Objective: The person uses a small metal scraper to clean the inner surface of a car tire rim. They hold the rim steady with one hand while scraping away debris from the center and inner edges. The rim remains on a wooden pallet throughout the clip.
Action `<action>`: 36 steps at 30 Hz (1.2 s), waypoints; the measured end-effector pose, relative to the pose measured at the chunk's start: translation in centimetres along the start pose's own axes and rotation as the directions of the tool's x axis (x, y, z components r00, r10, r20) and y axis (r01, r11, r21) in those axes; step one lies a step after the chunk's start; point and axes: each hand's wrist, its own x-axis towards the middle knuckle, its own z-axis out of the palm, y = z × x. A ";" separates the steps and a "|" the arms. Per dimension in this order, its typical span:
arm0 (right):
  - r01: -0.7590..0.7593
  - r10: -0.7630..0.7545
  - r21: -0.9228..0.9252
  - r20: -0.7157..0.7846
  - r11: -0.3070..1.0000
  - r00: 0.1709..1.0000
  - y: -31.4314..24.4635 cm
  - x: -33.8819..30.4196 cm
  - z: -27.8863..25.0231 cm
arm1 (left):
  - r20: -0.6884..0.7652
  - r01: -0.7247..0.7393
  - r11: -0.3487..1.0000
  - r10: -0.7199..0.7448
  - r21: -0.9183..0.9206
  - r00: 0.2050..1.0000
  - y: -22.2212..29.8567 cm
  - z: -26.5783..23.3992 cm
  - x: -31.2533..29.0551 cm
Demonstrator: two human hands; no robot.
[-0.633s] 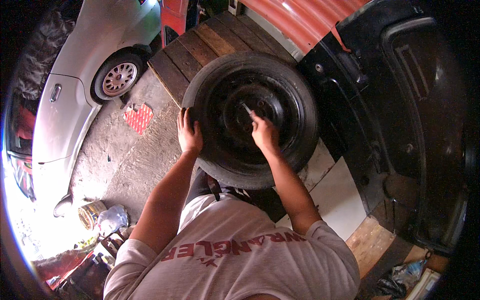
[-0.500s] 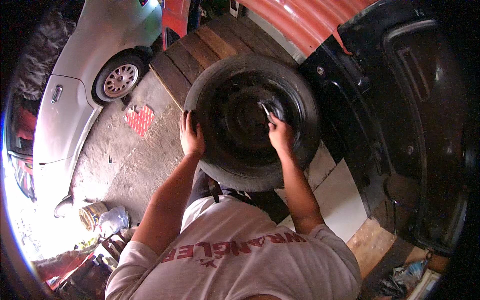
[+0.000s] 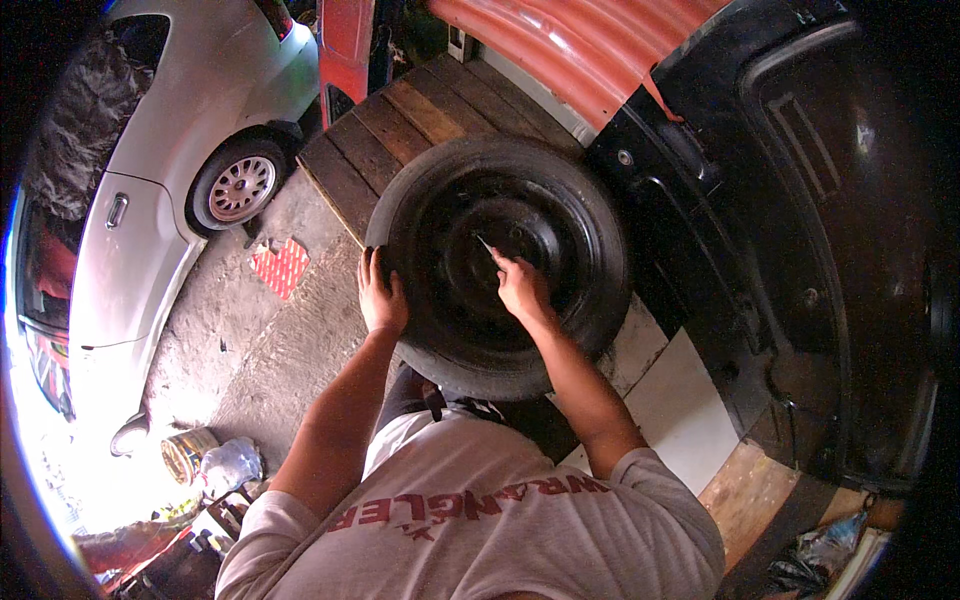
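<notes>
A worn black tyre (image 3: 606, 250) on a dark steel wheel (image 3: 425, 240) lies on its side in front of me, tilted slightly. My left hand (image 3: 382, 298) rests flat on the tyre's left edge with its fingers stretched out. Over the wheel's centre, my right hand (image 3: 524, 288) is closed around a slim tool with a pale, pointed tip (image 3: 484, 241). The tip is at the hub area; whether it touches the metal I cannot tell. Most of the tool is hidden inside the fist.
Dark wooden planks (image 3: 350, 155) extend behind the tyre. A silver car (image 3: 150, 215) stands at the left, and a large black vehicle panel (image 3: 800, 260) at the right. Red corrugated sheet (image 3: 580, 45) is at the back. A can (image 3: 187, 455) and clear plastic (image 3: 230, 465) sit lower left.
My right hand has moved left and slightly nearer, taking the tool tip from the wheel's right side toward its centre. My left hand keeps its place on the tyre. The view has shifted a little.
</notes>
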 end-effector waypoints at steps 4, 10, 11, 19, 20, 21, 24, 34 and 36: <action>-0.036 0.046 0.173 -0.053 0.984 0.998 1.2 0.7 -2.4 | 0.008 0.018 1.000 -0.018 0.016 1.000 -0.3 -0.1 -0.2; -0.020 0.018 0.064 0.021 0.998 1.000 0.5 0.9 -0.9 | 0.029 -0.018 0.992 0.015 0.126 0.999 1.1 0.0 0.2; 0.002 -0.002 0.044 0.007 0.999 1.000 -0.9 -0.4 -1.3 | 0.069 -0.093 0.985 0.084 0.145 0.994 1.1 -0.3 0.5; 0.087 -0.082 0.106 -0.057 0.991 0.995 -0.3 -1.9 -3.9 | 0.429 -0.482 0.872 0.405 0.083 0.808 2.5 0.1 4.3; 0.059 -0.053 0.094 -0.059 0.994 0.997 -0.4 -1.0 -4.0 | 0.459 -0.504 0.855 0.401 0.123 0.793 2.4 0.4 4.4; 0.024 -0.019 0.083 -0.059 0.996 0.998 -1.0 -0.4 -4.3 | 0.477 -0.500 0.854 0.383 0.142 0.791 2.8 0.5 4.4; 0.021 -0.022 -0.053 -0.021 0.998 1.000 -0.3 0.9 -2.7 | 0.500 -0.491 0.854 0.354 0.170 0.790 4.4 0.6 4.1; 0.085 -0.089 -0.076 -0.046 0.993 0.995 -0.7 -1.0 -4.7 | 0.471 -0.489 0.859 0.371 0.155 0.801 3.8 0.1 4.1; 0.020 -0.030 -0.120 -0.088 0.993 0.996 -0.5 -0.1 -4.2 | 0.483 -0.492 0.858 0.371 0.149 0.793 3.9 0.2 4.2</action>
